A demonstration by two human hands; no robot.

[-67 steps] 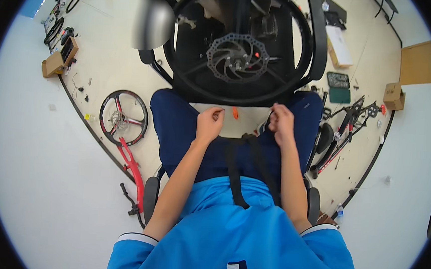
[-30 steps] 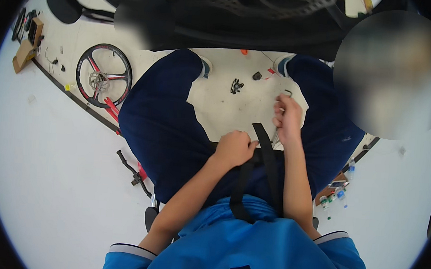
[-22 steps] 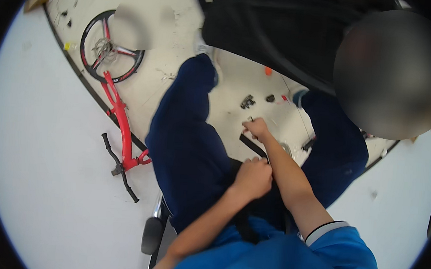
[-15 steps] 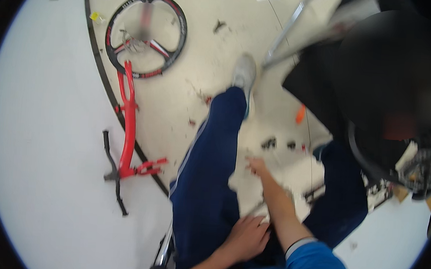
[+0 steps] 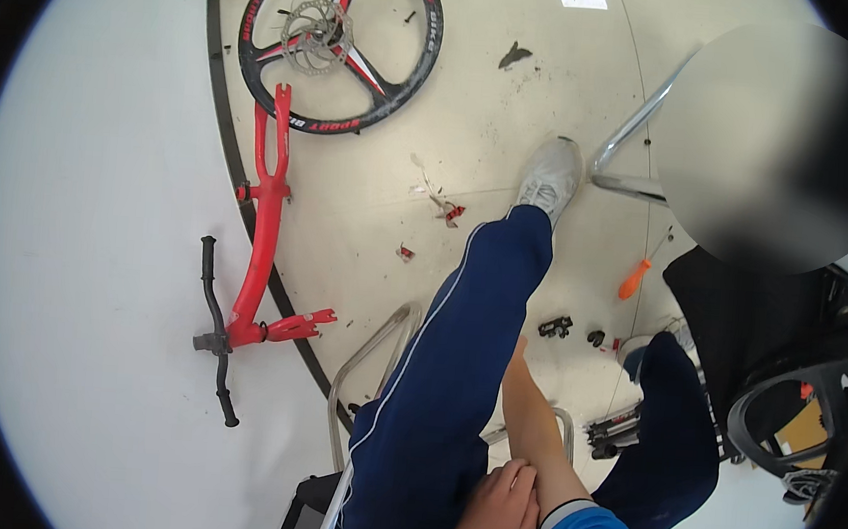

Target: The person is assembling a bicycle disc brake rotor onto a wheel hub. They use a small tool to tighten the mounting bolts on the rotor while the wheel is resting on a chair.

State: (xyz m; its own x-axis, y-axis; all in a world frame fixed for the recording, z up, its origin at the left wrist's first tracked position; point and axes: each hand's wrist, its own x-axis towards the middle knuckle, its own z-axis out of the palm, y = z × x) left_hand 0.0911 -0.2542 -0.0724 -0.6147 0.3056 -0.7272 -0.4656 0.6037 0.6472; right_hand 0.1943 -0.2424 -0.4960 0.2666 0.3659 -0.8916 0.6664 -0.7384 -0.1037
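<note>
Right hand (image 5: 521,347) slips out of sight behind the left leg (image 5: 450,335)

Half a second ago the right hand's fingers could be seen over the floor; now the leg hides nearly all of it. The left hand (image 5: 502,509) has its fingers bent and lies against the right forearm (image 5: 539,420). I can't tell how open the right fingers are, or if either hand holds anything.

A small black metal part (image 5: 555,327) lies on the floor just past the right hand, with a smaller black piece (image 5: 596,337) beside it. The orange screwdriver (image 5: 634,279) is near them, now seen whole. The view has turned, so the wheel (image 5: 369,72) and red bike frame (image 5: 267,229) look bigger. Black handlebars (image 5: 212,342) join the frame. A silver metal leg (image 5: 636,112) stands near the pale shoe (image 5: 551,170).
</note>
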